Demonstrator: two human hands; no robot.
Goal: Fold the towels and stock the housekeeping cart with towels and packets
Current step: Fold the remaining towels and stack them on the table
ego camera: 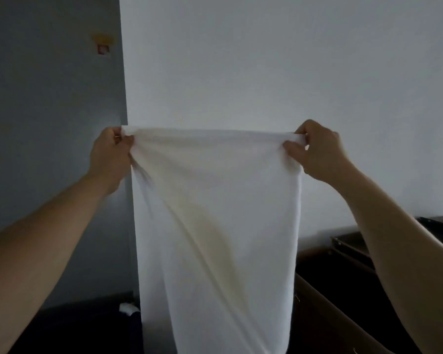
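Towel [215,213], white, is up in the air and stretched wide between both hands in the head view! The left hand [110,154] pinches the top left corner, thumb and fingers curled tight on the cloth. The right hand [320,152] pinches the top right corner the same way, fingers folded over the hem. Between the two sets of fingers the top edge runs taut and nearly level. Below them the cloth hangs long, with diagonal creases falling away from the left fingers. Behind the fingers stands a pale wall [266,60]. Below the right fingers, past the forearm, sits a dark brown unit [343,290], too dim to make out. Low beneath the left fingers, beside the towel's edge, a small white scrap [127,308] shows.
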